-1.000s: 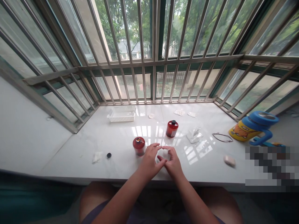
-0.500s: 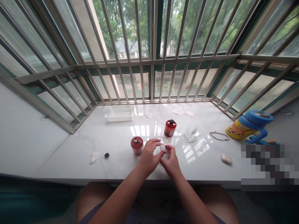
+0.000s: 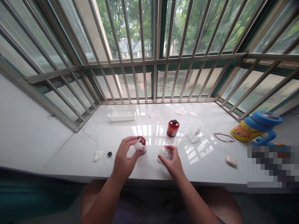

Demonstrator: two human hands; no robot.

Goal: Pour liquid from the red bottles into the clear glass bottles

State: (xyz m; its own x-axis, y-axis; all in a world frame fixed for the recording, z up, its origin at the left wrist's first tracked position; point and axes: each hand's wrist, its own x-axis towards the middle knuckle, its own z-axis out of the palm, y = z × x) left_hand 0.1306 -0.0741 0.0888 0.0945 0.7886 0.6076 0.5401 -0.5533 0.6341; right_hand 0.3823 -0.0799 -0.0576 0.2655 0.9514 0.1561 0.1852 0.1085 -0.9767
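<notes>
My left hand pinches a small white roundish piece between thumb and fingers; its exact kind is unclear. The piece is in front of a red bottle, partly hiding it and its mouth. My right hand grips a small clear plastic case by its right side, just above the table. Beyond the hands stands a second red bottle with a black top. A loose black cap lies left of my left hand.
A white basket stands at the back left. Crumpled white pieces lie by the barred window, another white piece at left. To the right are clear packaging, a thin cord loop, a pinkish block and a blue-yellow jug.
My hands have parted. The left one moved left with the white piece to the nearer red bottle; the right one keeps the clear case. The view has shifted slightly.
</notes>
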